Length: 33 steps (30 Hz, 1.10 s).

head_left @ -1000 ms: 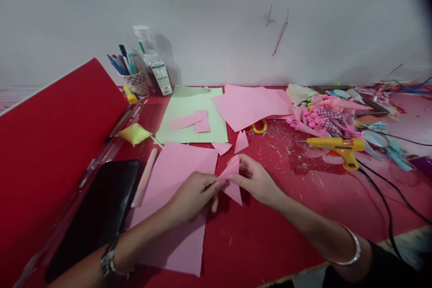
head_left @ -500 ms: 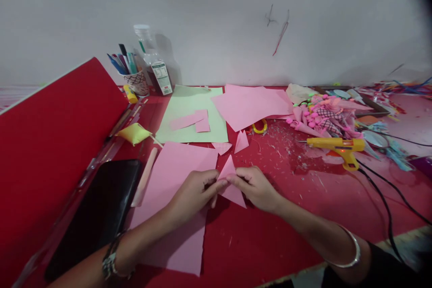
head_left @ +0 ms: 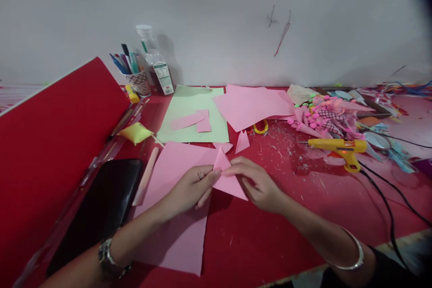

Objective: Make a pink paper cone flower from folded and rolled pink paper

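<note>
My left hand (head_left: 191, 188) pinches a piece of folded pink paper (head_left: 230, 186) by its left side, thumb on top. The paper has a pointed tip facing away from me and a wide lower corner to the right. At its right edge, my right hand (head_left: 259, 183) is closed with the fingertips on the paper near my left thumb; part of the paper is hidden behind these fingers. Just beyond lies a small folded pink paper piece (head_left: 242, 142) with two points. Under my left forearm is a large pink sheet (head_left: 182, 243).
A yellow glue gun (head_left: 337, 145) with a cord lies right, near a pile of pink paper cones (head_left: 324, 114). Behind are more pink sheets (head_left: 253, 103) and a green sheet (head_left: 168, 130). A black phone-like slab (head_left: 97, 211), pen cup (head_left: 137, 83) and bottle (head_left: 160, 74) stand left.
The folded paper has shifted slightly left and towards its tip. My right hand has loosened from its near edge, its fingers now stretched further across the paper.
</note>
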### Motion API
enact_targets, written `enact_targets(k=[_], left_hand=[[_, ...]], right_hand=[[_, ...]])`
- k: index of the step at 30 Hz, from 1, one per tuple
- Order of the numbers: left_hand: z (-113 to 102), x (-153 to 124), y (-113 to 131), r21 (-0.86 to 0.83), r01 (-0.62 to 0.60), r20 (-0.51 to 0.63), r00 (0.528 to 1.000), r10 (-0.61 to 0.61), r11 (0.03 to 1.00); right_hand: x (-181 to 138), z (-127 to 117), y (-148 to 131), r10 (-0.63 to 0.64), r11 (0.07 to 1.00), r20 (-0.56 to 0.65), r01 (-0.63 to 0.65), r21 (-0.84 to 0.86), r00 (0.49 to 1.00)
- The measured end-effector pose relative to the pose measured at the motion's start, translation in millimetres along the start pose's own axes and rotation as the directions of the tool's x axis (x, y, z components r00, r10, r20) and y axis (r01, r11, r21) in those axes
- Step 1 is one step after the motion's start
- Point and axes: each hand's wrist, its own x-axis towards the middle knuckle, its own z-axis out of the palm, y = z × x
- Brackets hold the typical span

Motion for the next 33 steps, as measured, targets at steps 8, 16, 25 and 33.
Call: enact_targets(k=[8, 16, 25, 33], left_hand=[[8, -6, 8, 0.042, 0.0, 0.062, 0.998, -0.002, 0.999], [9, -4, 6, 0.098, -0.003, 0.119, 0.993, -0.008, 0.995], [12, -3, 3, 0.109, -0.031, 0.158, 0.987, 0.013, 0.994], [11, 0, -9, 0.043, -0.02, 0.206, 0.978, 0.01, 0.999]], right_hand=[[3, -4, -3, 0.093, 0.992, -0.011, -0.092, 0.085, 0.996], [-3, 7, 3, 0.357, 0.917, -0.082, -0.332, 0.219, 0.931], [-3, 11, 4, 0.399, 0.907, -0.091, -0.379, 0.181, 0.912], [-2, 9, 3, 0.413, 0.86, 0.04, -0.404, 0.311, 0.91]])
